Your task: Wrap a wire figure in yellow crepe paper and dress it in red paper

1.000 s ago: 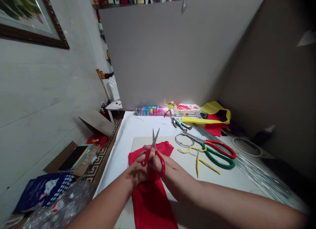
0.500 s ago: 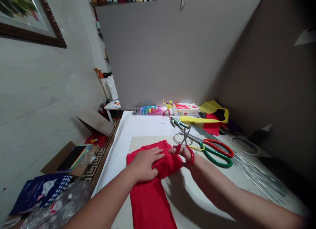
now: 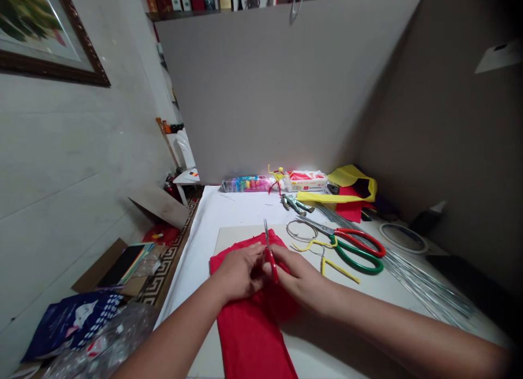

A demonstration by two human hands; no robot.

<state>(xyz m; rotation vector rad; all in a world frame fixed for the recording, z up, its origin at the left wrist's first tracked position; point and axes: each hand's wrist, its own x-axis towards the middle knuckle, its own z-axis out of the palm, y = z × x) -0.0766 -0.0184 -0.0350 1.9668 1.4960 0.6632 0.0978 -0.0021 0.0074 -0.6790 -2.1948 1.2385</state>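
Between grey partitions (image 3: 265,96), on a white table (image 3: 220,205), right hand (image 3: 300,276) grips scissors (image 3: 269,257), left hand (image 3: 238,273) flat on red cloth (image 3: 250,335).

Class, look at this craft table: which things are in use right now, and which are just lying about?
In use: small red scissors in the right hand; red sheet under the left hand.
Lying about: large red-and-green scissors; yellow pipe cleaners; wire ring; bundle of wires; tape roll; yellow bag.

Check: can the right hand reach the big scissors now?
Probably yes: big scissors lie flat just right of the right hand, only a yellow strip between. But that hand holds the small scissors.
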